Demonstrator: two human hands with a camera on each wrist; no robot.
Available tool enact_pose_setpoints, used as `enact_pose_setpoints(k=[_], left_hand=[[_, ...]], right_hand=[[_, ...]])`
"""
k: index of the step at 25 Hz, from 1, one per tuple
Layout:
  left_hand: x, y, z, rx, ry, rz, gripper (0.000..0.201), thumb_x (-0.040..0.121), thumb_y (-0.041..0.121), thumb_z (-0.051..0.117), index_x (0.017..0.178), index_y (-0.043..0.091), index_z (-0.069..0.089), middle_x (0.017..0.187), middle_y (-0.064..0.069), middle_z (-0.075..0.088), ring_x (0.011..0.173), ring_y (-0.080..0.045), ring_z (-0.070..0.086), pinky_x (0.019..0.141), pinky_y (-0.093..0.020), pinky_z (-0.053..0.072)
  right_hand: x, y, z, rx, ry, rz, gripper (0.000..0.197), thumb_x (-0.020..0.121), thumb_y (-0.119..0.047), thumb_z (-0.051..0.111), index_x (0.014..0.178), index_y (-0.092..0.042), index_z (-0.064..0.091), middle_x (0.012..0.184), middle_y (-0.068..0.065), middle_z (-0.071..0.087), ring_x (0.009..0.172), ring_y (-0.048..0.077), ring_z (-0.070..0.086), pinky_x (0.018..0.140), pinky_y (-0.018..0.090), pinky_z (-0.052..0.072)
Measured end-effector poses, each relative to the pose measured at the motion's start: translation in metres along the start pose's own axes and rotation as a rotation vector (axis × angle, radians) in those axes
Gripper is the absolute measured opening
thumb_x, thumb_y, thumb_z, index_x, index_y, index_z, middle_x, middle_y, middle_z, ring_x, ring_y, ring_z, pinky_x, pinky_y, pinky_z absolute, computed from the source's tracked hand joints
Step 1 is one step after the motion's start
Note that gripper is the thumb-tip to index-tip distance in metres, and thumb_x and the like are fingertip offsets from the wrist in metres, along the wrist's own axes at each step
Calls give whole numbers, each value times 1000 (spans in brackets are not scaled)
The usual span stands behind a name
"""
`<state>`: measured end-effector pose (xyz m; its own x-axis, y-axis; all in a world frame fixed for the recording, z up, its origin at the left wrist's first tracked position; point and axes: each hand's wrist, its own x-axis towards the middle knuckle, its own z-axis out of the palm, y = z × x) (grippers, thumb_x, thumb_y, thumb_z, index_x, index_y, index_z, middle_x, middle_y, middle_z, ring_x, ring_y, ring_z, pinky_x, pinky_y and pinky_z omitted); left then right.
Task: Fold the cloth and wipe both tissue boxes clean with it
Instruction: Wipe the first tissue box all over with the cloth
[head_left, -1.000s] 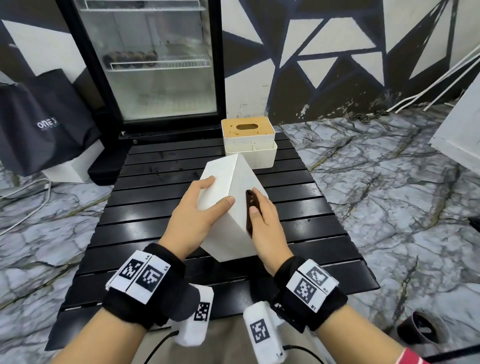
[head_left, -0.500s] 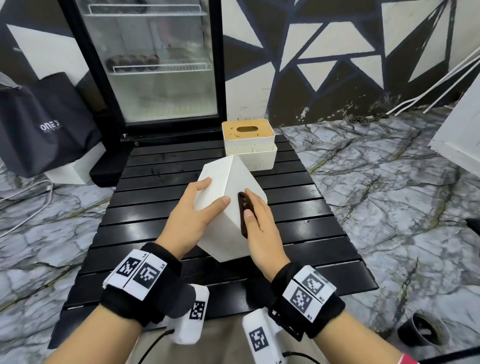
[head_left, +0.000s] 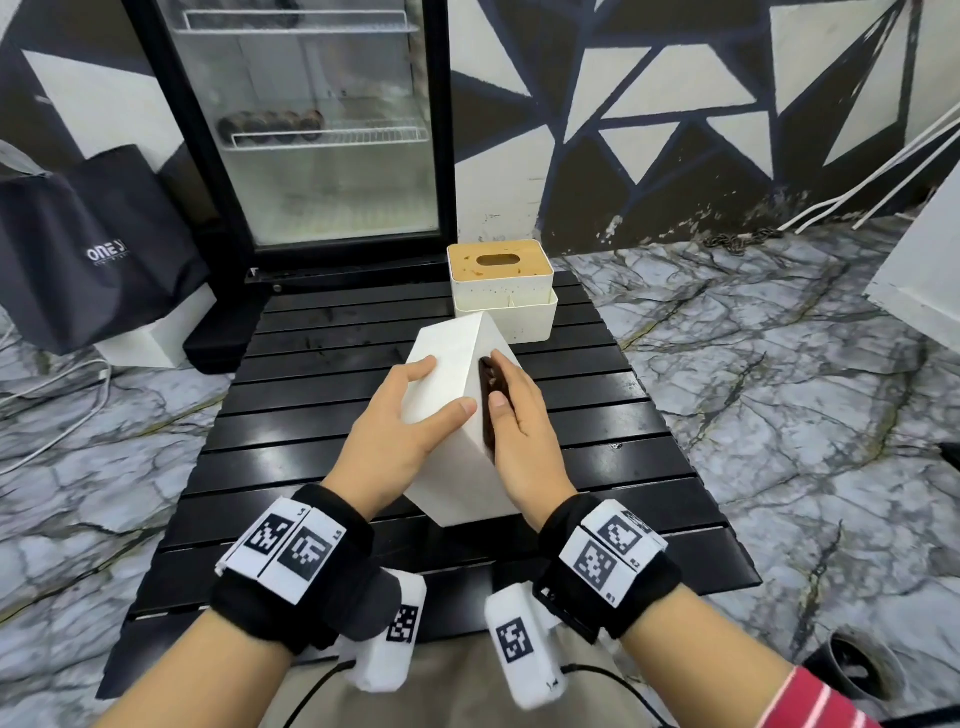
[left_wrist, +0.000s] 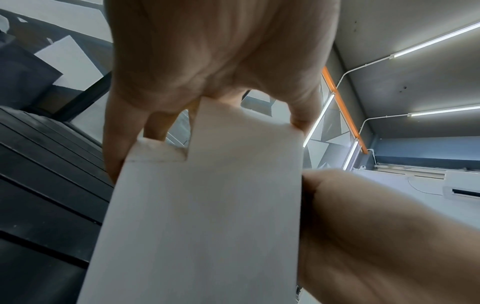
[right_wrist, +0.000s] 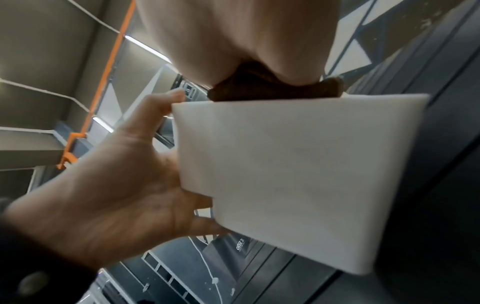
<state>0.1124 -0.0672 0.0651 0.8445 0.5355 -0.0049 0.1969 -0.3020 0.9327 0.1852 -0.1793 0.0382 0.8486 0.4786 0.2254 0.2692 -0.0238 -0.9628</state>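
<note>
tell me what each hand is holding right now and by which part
The left hand grips the tilted plain white tissue box across its upper left face and top edge. The right hand presses a folded dark brown cloth flat against the box's right face.

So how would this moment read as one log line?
left hand grips tilted white plastic tissue box | right hand presses folded brown cloth on its side

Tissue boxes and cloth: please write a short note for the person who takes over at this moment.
Left hand grips the white tissue box, tilted on the black table.
Right hand presses the brown cloth, folded, flat on the box's right face.
Second tissue box, with a wooden lid, stands at the table's far edge, lid visibly speckled.
Done: folding. Left: finish this box, then wipe the second.
</note>
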Motion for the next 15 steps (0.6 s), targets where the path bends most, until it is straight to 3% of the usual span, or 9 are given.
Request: enact_pose_setpoints(k=[3, 6, 10, 13, 15], left_hand=[[-1, 2, 1, 22, 3, 12, 71, 65, 59, 65, 130, 41, 42, 134, 19, 45, 120, -10, 46, 87, -23, 37], [1, 2, 3, -1, 12, 12, 71, 69, 56, 71, 131, 39, 43, 135, 19, 45, 123, -9, 45, 95, -26, 38], [2, 2, 2, 23, 2, 14, 61, 80, 46, 68, 133, 37, 42, 137, 21, 42, 123, -5, 40, 90, -21, 32], [2, 2, -2, 6, -24, 7, 70, 68, 60, 70, 129, 42, 43, 136, 21, 44, 125, -7, 43, 100, -27, 36], [2, 3, -3, 7, -27, 2, 72, 65, 61, 68, 129, 42, 43, 135, 21, 45, 124, -7, 44, 97, -26, 37]], right_hand=[[-8, -3, 4, 5, -3, -24, 42, 98, -11, 34, 138, -25, 33, 136, -13, 32, 134, 5, 26, 113, 26, 20], [-3, -4, 8, 16, 0, -83, 41, 96, -12, 33, 136, -23, 36, 139, -8, 35, 133, 5, 26, 112, 26, 21], [0, 1, 4, 15, -3, -55, 42, 98, -11, 34, 137, -24, 34, 137, -13, 32, 135, 7, 25, 114, 30, 19], [-4, -5, 7, 7, -36, -88, 43, 97, -8, 34, 136, -26, 35, 144, -7, 31, 136, 4, 20, 111, 19, 15], [5, -7, 8, 5, -33, -107, 43, 97, -7, 34, 136, -24, 37, 141, -7, 32, 134, 4, 23, 110, 18, 16]])
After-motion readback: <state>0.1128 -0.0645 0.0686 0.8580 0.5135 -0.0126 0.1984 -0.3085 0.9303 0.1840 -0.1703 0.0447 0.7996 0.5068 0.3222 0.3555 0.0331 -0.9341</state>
